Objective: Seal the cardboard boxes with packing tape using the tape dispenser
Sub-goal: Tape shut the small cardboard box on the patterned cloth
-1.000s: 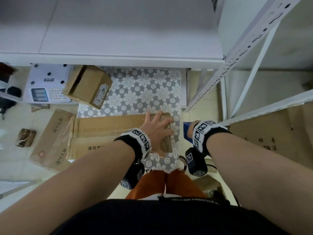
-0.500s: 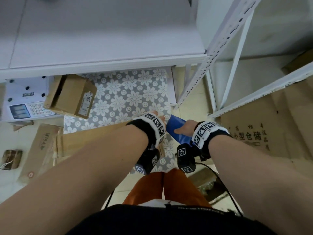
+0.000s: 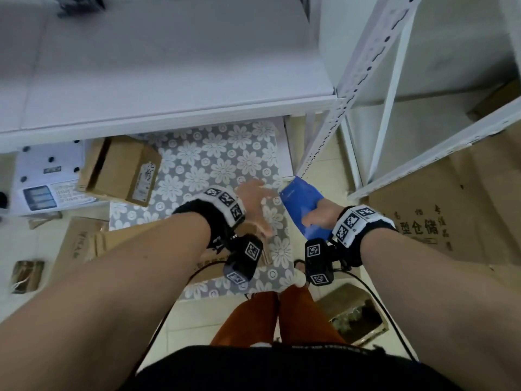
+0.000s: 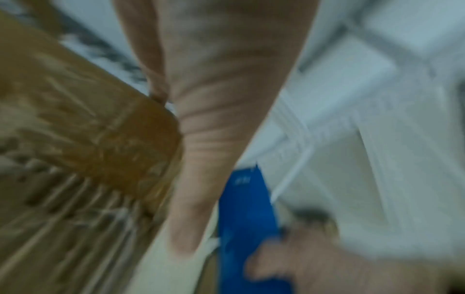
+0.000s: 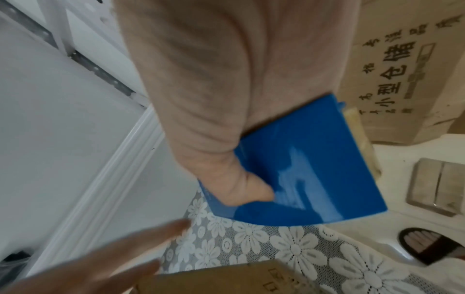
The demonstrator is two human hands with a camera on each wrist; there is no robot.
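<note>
My right hand (image 3: 318,217) grips a blue tape dispenser (image 3: 300,200), with the thumb pressed on its flat side (image 5: 314,169). It is held in the air at the right edge of the floral cloth (image 3: 214,165). My left hand (image 3: 253,198) is open, its fingers straight and blurred, hovering just left of the dispenser. A flattened cardboard box (image 3: 84,244) lies on the cloth below my left forearm; its end shows in the right wrist view (image 5: 226,278). A small brown box (image 3: 121,170) stands tilted at the back left. The left wrist view is blurred.
A white shelf board (image 3: 169,80) overhangs the cloth, and white metal rack posts (image 3: 352,80) stand on the right. A white scale (image 3: 42,176) sits at the left. A large printed carton (image 3: 437,221) lies on the right. A small bundle (image 3: 26,275) lies on the floor.
My left hand has lifted off the flattened box and moved right. My right hand has raised the blue dispenser into full view beside it.
</note>
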